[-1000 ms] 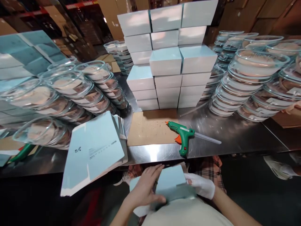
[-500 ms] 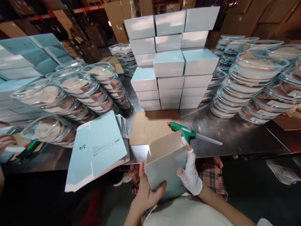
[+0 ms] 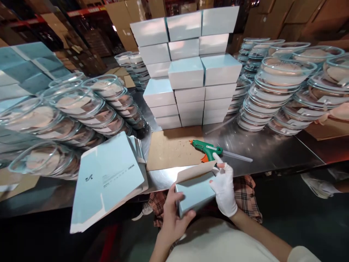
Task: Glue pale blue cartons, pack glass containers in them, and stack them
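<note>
A light blue cardboard box [image 3: 195, 193] is held between my two hands in front of my body, its far flap raised and showing a tan inside. My bare left hand [image 3: 176, 213] grips the box's left end, with fingers and thumb around it. My right hand [image 3: 225, 187], in a white glove with some bare fingertips, holds the right end. Just beyond the box, a green glue gun [image 3: 205, 148] with an orange nozzle and a clear glue stick lies on the table, partly over a brown cardboard sheet [image 3: 174, 149].
Flat light blue box blanks [image 3: 109, 178] lie left on the metal table [image 3: 240, 145], overhanging its front edge. White-and-blue boxes [image 3: 189, 76] stand stacked at the back. Stacks of glass dishes [image 3: 275, 91] rise on the right, with more glass dishes [image 3: 84, 105] on the left.
The box has tipped, so its blue face now shows more and its opening is less visible. My left fingers have wrapped over its left end. The view has shifted slightly right.
</note>
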Tool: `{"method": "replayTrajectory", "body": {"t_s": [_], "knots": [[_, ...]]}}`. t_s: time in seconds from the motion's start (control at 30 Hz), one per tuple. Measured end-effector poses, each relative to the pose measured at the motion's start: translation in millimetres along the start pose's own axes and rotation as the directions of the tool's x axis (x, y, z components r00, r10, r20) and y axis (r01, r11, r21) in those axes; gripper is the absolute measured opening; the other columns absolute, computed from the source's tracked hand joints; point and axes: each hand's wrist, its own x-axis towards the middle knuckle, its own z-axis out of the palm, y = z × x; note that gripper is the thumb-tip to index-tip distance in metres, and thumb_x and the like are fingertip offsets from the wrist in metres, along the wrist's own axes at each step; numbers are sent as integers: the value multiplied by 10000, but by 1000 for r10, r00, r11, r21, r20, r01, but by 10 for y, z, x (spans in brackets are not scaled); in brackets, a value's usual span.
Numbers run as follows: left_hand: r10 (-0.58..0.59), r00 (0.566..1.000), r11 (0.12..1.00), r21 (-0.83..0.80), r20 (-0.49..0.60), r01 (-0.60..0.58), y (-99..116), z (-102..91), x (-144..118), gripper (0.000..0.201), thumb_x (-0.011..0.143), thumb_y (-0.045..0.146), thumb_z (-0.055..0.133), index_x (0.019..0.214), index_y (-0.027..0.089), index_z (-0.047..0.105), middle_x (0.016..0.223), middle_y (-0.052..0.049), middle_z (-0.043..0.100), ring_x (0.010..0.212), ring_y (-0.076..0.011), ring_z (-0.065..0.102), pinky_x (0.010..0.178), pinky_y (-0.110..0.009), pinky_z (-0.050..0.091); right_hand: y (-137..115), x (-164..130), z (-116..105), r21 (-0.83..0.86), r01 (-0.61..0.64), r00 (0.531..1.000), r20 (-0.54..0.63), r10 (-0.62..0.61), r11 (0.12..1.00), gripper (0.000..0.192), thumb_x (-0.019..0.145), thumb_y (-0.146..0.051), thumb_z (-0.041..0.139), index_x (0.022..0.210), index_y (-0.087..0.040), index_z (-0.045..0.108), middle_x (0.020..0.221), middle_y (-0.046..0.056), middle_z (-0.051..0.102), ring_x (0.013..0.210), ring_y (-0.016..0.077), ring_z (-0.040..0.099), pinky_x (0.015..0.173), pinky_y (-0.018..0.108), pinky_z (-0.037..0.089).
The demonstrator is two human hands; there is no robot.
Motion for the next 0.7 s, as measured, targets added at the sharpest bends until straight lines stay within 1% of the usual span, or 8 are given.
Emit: {"method": "replayTrajectory", "body": {"t_s": [0.07, 0.13, 0.2, 0.27, 0.3, 0.4, 0.53, 0.7], "knots": [[38, 999, 999, -7, 21, -38, -24, -149, 16, 402, 886, 589, 721, 1085, 245, 658, 1307, -147, 635, 1163, -293, 679, 930, -417, 588, 18, 122, -139, -145, -9, 999, 47, 16, 989, 376, 906, -331, 580, 1256, -266, 458, 1383, 146, 644, 1100, 217, 707, 921, 373, 594], [-10, 998, 999, 33, -66, 12, -78, -276, 18, 369, 874, 564, 752, 1024, 231, 694, 1237, -143, 665, 1157, -298, 688, 902, -396, 593, -4, 320, -294, -442, -39, 997, 44, 65, 896, 310, 951, -437, 526, 1174, -225, 562, 1203, 145, 713, 1024, 246, 715, 909, 402, 574], [-73, 982, 995, 59, -173, 84, -137, -342, 14, 358, 869, 549, 764, 1015, 227, 712, 1183, -134, 686, 1187, -306, 677, 904, -389, 589, -39, 559, -385, -727, -157, 977, -16, 212, 669, 355, 926, -538, 561, 1004, -200, 636, 1063, 161, 736, 1017, 321, 719, 940, 486, 538], [-107, 968, 991, 52, -226, 122, -177, -336, 15, 360, 864, 555, 765, 1013, 230, 717, 1152, -120, 699, 1205, -308, 663, 927, -397, 579, -49, 779, -389, -836, -292, 913, -100, 395, 465, 367, 807, -541, 714, 864, -185, 647, 986, 201, 744, 1026, 411, 721, 945, 560, 508], [-117, 964, 990, 44, -239, 131, -187, -311, 21, 364, 866, 560, 761, 1015, 231, 717, 1141, -114, 705, 1210, -307, 657, 946, -404, 571, -42, 867, -371, -840, -340, 878, -123, 463, 423, 347, 736, -488, 787, 821, -182, 646, 954, 213, 748, 1022, 436, 724, 931, 565, 507], [-129, 948, 991, -3, -292, 134, -186, -202, 60, 368, 873, 559, 753, 1027, 228, 716, 1110, -99, 714, 1207, -294, 652, 970, -393, 552, -4, 1018, -334, -765, -405, 845, -104, 524, 501, 236, 640, -318, 823, 744, -201, 646, 860, 170, 763, 929, 370, 749, 825, 433, 546], [-154, 923, 987, -87, -353, 132, -131, -69, 172, 373, 869, 557, 754, 1026, 221, 717, 1069, -81, 716, 1095, -267, 685, 933, -365, 553, -50, 987, -412, -609, -453, 835, -32, 550, 652, 219, 740, -400, 670, 664, -204, 610, 634, 79, 697, 592, 221, 664, 551, 310, 500], [-157, 946, 985, -119, -285, 128, 78, 66, 383, 340, 873, 518, 768, 1043, 226, 732, 1088, -77, 718, 1103, -269, 678, 993, -395, 530, -285, 679, -459, -246, -371, 928, -59, 368, 896, 399, 685, -492, 749, 913, -193, 615, 660, 5, 685, 533, 159, 599, 495, 269, 484]]}}
